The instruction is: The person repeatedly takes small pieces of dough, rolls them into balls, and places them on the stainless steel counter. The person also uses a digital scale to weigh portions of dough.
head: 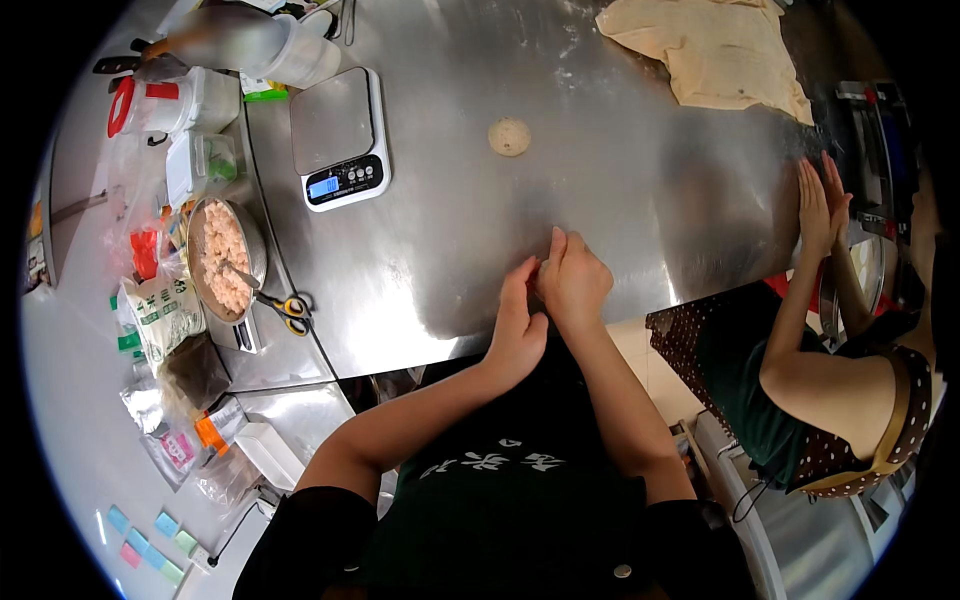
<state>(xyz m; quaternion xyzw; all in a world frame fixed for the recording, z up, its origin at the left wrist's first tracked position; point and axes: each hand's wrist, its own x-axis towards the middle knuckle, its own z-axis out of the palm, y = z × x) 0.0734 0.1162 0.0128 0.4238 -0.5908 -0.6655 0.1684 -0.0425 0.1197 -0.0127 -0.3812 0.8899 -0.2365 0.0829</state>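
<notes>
My left hand (516, 322) and my right hand (579, 279) meet near the front edge of the steel table (450, 225). The right fingers are curled in; the left fingers reach towards them, thumb apart. A bit of something pale shows between the hands, too hidden to name. Beyond them a small round flat piece of dough (509, 137) lies on the steel. To its left stands a white digital kitchen scale (334, 124) with a bare steel plate and lit display. Farther left, a metal bowl (259, 244) holds pale pink minced filling (223, 251) with a spoon in it.
Black-and-yellow scissors (291, 309) lie beside the bowl. Plastic tubs (201, 166), bags (161, 315) and a white tray (270, 456) crowd the left side. A cream cloth (720, 56) lies at the far right. A co-worker's hands (823, 202) are pressed together at the right edge.
</notes>
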